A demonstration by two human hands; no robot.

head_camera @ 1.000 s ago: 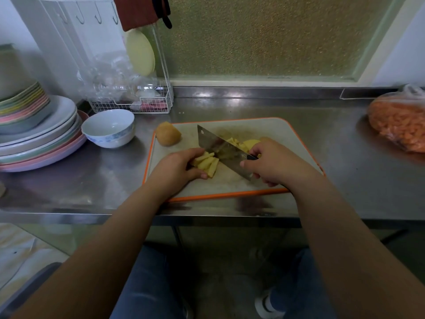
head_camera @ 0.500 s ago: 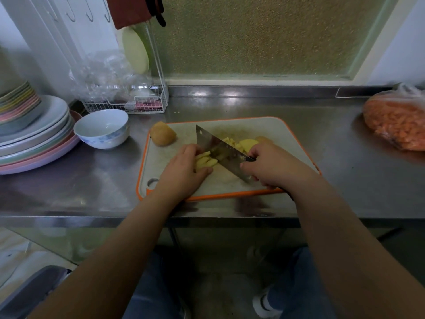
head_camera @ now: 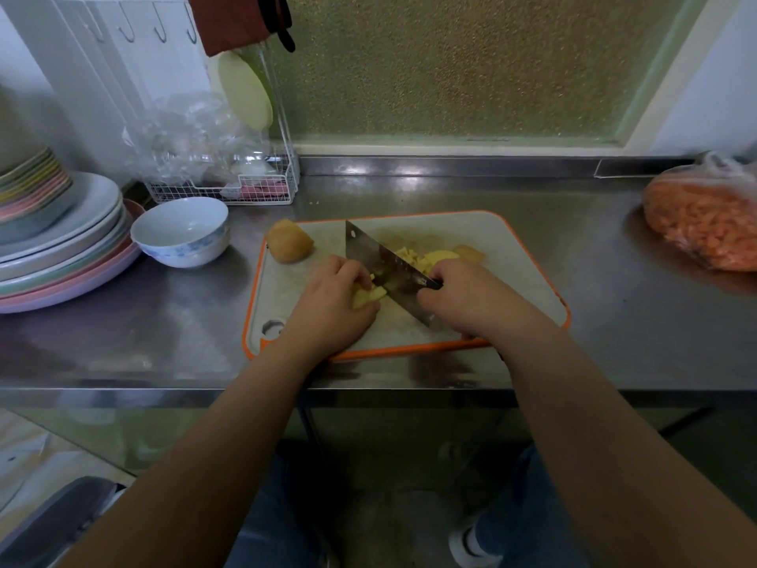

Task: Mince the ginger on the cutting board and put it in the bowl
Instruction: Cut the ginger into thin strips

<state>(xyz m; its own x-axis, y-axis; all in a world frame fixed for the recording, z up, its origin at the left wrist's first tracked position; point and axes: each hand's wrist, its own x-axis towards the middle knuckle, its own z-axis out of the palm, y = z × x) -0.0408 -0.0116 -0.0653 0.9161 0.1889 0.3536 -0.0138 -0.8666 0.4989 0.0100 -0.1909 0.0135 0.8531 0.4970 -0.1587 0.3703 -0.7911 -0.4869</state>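
An orange-rimmed grey cutting board point(head_camera: 528, 264) lies on the steel counter. My right hand point(head_camera: 471, 299) grips the handle of a cleaver point(head_camera: 383, 266), whose blade stands on the board. My left hand point(head_camera: 334, 307) curls over a bundle of yellow ginger strips point(head_camera: 368, 296) and holds them against the blade's left side. Cut ginger pieces point(head_camera: 426, 258) lie behind the blade. An unpeeled ginger chunk point(head_camera: 290, 241) sits at the board's far left corner. The white bowl point(head_camera: 180, 231) stands left of the board.
A stack of pastel plates point(head_camera: 61, 248) fills the counter's left end. A white wire rack point(head_camera: 229, 186) with plastic wrap stands behind the bowl. A bag of orange food point(head_camera: 704, 219) lies at the right. The counter's front edge runs just below the board.
My left hand has drawn back along the ginger strips, covering more of them, as the cleaver has worked leftward through the bundle. The view has shifted a little to the left.
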